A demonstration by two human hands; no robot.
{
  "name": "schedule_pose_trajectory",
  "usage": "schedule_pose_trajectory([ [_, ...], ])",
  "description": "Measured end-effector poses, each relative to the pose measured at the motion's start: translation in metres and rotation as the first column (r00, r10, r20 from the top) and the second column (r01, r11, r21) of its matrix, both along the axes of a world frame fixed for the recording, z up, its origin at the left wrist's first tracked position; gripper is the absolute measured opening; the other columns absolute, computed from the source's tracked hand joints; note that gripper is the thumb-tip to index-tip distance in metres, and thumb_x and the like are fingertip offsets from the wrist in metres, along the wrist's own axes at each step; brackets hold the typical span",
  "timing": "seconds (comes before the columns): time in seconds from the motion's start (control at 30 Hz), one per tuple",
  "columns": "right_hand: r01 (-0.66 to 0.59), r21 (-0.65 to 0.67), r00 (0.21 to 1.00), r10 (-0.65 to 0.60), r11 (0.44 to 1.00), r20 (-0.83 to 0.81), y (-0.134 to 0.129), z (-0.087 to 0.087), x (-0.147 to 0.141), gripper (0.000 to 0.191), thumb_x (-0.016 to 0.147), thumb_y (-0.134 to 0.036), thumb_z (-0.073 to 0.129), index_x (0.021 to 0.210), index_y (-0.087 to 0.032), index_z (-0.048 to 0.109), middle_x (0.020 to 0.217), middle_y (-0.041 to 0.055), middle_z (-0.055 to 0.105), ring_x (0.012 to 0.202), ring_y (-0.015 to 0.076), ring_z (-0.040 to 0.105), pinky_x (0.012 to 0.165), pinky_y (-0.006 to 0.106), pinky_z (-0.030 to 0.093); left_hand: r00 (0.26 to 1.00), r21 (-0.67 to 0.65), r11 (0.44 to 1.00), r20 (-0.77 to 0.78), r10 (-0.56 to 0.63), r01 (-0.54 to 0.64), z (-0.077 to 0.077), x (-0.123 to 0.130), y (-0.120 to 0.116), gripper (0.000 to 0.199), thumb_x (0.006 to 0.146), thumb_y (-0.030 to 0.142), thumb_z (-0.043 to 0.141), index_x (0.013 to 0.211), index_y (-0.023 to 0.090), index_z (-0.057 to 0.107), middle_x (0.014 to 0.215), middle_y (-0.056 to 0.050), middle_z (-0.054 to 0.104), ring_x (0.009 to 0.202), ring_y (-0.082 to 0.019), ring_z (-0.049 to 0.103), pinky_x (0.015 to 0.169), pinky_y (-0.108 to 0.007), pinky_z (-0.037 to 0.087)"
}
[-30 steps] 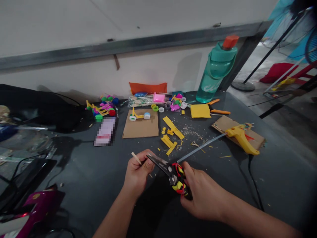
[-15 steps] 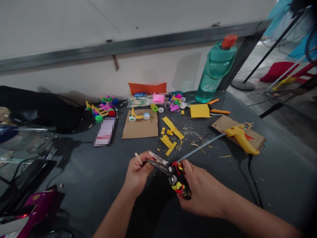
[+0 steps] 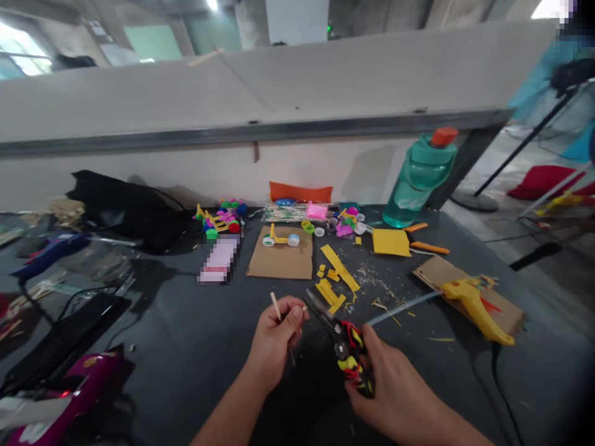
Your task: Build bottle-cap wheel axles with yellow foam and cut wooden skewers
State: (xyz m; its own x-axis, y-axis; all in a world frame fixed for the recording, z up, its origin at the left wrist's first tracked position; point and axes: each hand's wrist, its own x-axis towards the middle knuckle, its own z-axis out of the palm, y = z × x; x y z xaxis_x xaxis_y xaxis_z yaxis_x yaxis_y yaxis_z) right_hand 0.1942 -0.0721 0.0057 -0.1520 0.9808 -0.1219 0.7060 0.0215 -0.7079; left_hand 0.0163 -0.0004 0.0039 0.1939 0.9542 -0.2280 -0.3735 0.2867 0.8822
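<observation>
My left hand (image 3: 279, 337) is closed around a thin wooden stick (image 3: 274, 303), whose pale end sticks up above the fingers. A small pale tip also shows between thumb and forefinger; I cannot tell if it belongs to the same stick. My right hand (image 3: 395, 384) grips scissors (image 3: 343, 347) with black, yellow and red handles. Their dark blades point up and left, close together, just right of my left fingertips and apart from the stick. Beyond my hands, yellow strips (image 3: 341, 268) lie on the dark table, and a small yellow scooter-like model (image 3: 280, 239) stands on a cardboard square (image 3: 279, 266).
A yellow glue gun (image 3: 474, 306) with a long glue stick rests on cardboard at right, its cord trailing forward. Behind stand a teal bottle (image 3: 416, 183) and orange-handled pliers (image 3: 430, 247). Colourful small models (image 3: 223, 218), a pixelated phone-like object (image 3: 219, 260) and a purple tool (image 3: 69, 387) lie leftward.
The scissors' blades have drawn together and moved away from the stick in my left hand. My left hand has turned slightly. The camera has tilted up, showing more of the room behind.
</observation>
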Motion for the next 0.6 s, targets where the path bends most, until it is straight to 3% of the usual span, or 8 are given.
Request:
schedule_pose_trajectory([
  [0.23,0.026,-0.08,0.986,-0.039,0.996,-0.162,0.0044,0.0008,0.0039,0.045,0.071,-0.02,0.049,0.113,-0.017,0.033,0.078,0.0051,0.066,0.073,0.02,0.063,0.058,0.026,0.045,0.998,-0.017,0.999,0.047,0.04,-0.04,0.0101,-0.002,0.0014,0.023,0.068,0.032,0.07,0.069,0.013,0.058,0.06,0.005,0.045,0.044,-0.001,0.023,0.038,-0.015,0.014],
  [0.43,-0.003,0.01,1.0,0.003,1.0,-0.026,-0.0002,0.0016,0.0002,0.04,0.067,-0.019,0.053,0.104,-0.018,0.037,0.078,0.0045,0.062,0.065,0.0169,0.06,0.057,0.026,0.043,0.999,-0.022,1.0,0.051,0.014,-0.013,0.0095,-0.0003,-0.0003,0.022,0.067,0.031,0.071,0.073,0.015,0.057,0.06,0.005,0.044,0.043,-0.001,0.023,0.039,-0.016,0.013],
  [0.6,-0.011,0.148,0.994,-0.005,0.989,0.107,-0.0009,-0.0037,-0.0012,0.034,0.064,-0.023,0.054,0.094,-0.019,0.038,0.075,0.0039,0.059,0.067,0.02,0.058,0.057,0.029,0.04,0.999,-0.024,1.0,0.045,-0.016,0.018,0.0083,0.0014,-0.0018,0.025,0.064,0.03,0.073,0.075,0.016,0.057,0.055,0.007,0.039,0.042,-0.002,0.022,0.039,-0.017,0.014],
])
